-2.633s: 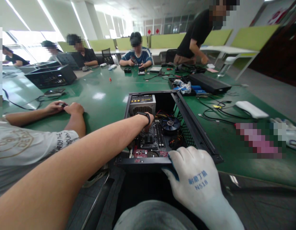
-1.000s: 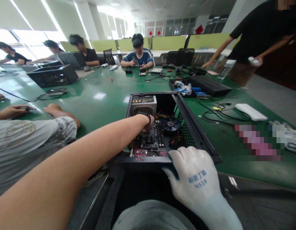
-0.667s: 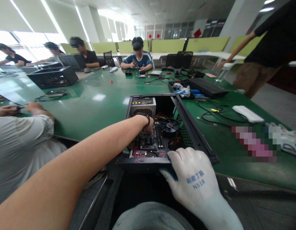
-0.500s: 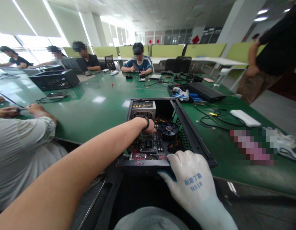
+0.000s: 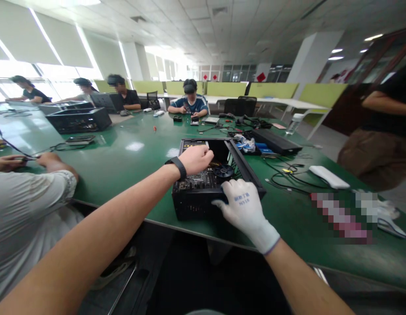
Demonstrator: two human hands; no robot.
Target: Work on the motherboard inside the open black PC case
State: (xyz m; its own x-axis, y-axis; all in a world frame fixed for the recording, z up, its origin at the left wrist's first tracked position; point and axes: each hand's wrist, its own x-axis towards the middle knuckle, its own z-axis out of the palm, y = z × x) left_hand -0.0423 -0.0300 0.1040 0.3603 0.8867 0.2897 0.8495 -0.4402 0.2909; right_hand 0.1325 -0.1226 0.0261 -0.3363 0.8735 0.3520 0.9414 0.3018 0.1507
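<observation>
An open black computer case [image 5: 196,206] lies on the green table [image 5: 130,170] in front of me. Inside it I see a motherboard and a round CPU fan [image 5: 223,170]. My left hand [image 5: 198,158], bare with a black wristband, hovers over the case's left half with its fingers curled in; what they hold is hidden. My right hand [image 5: 238,205], in a white glove with blue print, grips the case's near top edge, fingers wrapped over the rim.
A person in a white shirt [image 5: 22,218] sits close on my left. Another black case [image 5: 79,119] stands at the far left. Cables [image 5: 286,168] and a white block [image 5: 327,176] lie to the right. A standing person [image 5: 380,144] is at the right edge.
My left hand has come up out of the case's inside and now sits above it. The view has pulled back. The standing person has walked to the right. My right hand stays on the case.
</observation>
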